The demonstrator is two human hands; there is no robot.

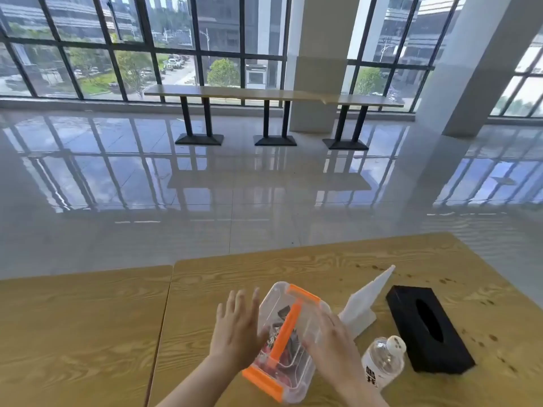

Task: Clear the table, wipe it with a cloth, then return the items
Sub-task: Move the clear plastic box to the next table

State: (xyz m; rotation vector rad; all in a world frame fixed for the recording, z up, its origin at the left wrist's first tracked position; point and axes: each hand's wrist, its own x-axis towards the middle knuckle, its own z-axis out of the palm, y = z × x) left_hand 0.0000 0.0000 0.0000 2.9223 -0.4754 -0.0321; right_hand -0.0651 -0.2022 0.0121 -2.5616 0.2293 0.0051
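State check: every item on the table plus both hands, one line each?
Clear plastic box with orange handle: lid latched, between both hands.
Clear plastic bottle: capped, upright.
Black tissue box: lying flat, slot up.
White paper cone: tipped over.
Left hand: open.
Right hand: open.
Wooden table: spotted.

The table (293,268) is yellow-brown wood with wavy grain and dark spots near its right side. The box (289,342) is clear plastic with orange clips and handle. The tissue box (426,330) is black; the stand (364,301) white; the bottle (382,359) clear with black print.
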